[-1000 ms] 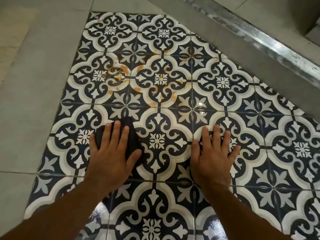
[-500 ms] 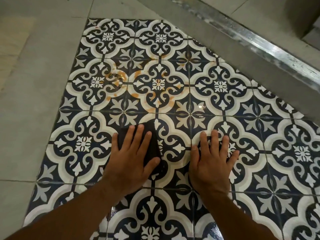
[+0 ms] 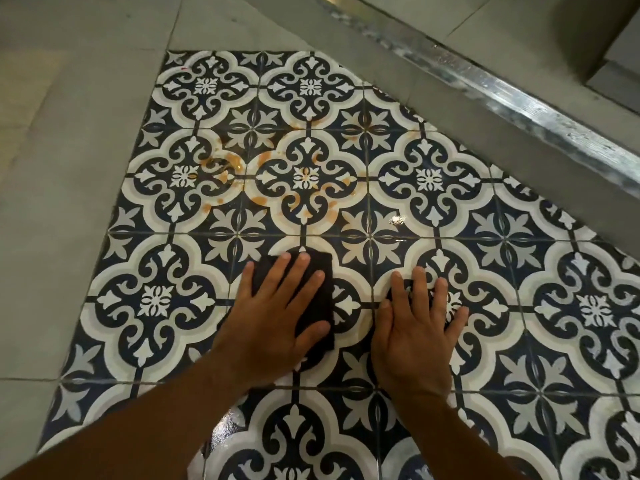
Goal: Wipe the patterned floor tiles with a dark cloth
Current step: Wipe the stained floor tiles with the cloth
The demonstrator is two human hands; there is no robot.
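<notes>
Left hand (image 3: 277,323) lay flat, fingers straight and spread, pressing on the dark cloth (image 3: 323,301). The cloth was a matte, roughly rectangular pad that showed past the fingertips and thumb. Right hand (image 3: 412,337) was just beside it, flat on bare tile, holding nothing. Patterned floor tiles (image 3: 426,174) were glossy, with navy-and-white quatrefoils. Orange stains (image 3: 263,199) lay beyond the cloth. Plain grey floor (image 3: 62,168) at left, metal strip (image 3: 519,98) at far right.

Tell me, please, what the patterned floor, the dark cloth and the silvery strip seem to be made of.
Patterned floor: probably glazed ceramic tiles; grout lines, glossy glints. Dark cloth: soft matte fabric, fibre unclear; lies flat under the left hand. Silvery strip: seemingly metal; bright, scuffed sheen.
</notes>
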